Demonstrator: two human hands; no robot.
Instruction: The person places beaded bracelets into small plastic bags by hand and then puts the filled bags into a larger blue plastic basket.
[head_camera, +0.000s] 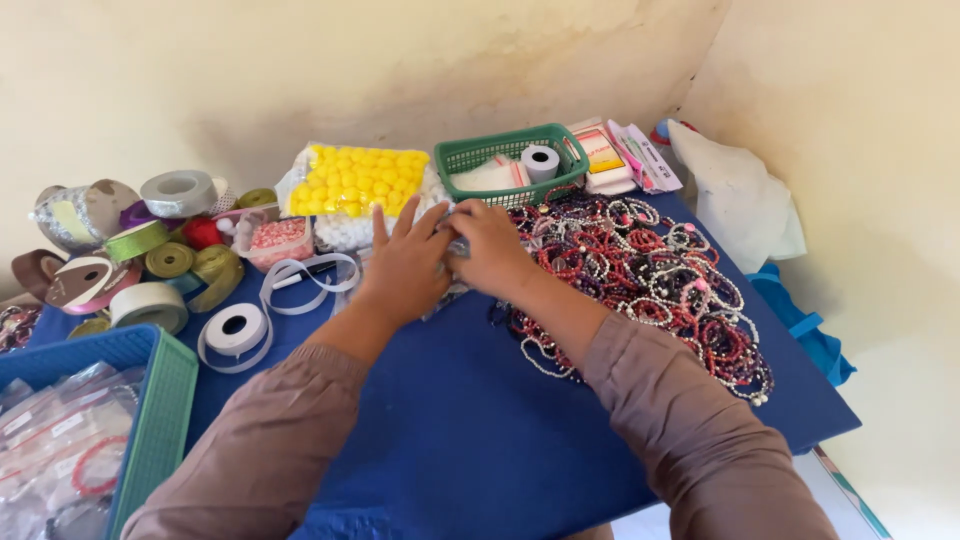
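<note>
Both hands, left hand (405, 268) and right hand (488, 250), pinching one small clear packet (458, 243) together, big bracelet pile (650, 275) waiting unpacked on blue worktop (450, 420).

- Bare blue worktop (470, 430) is lying open between the two sleeves, toward the near edge; a hand could be passing there freely.
- A wide heap of beaded bracelets (650, 280) is crowding the right side, reaching almost to the right edge.
- Ribbon rolls (150, 250) and loose white tape rolls (236, 330) are cluttering the left.
- A blue basket (165, 400) is blocking the near left corner.
- A bag of yellow balls (360, 185) and a green basket (510, 160) are lining the back, just against the wall (300, 70).
- Both hands are meeting in the middle, closing the way to the back.
</note>
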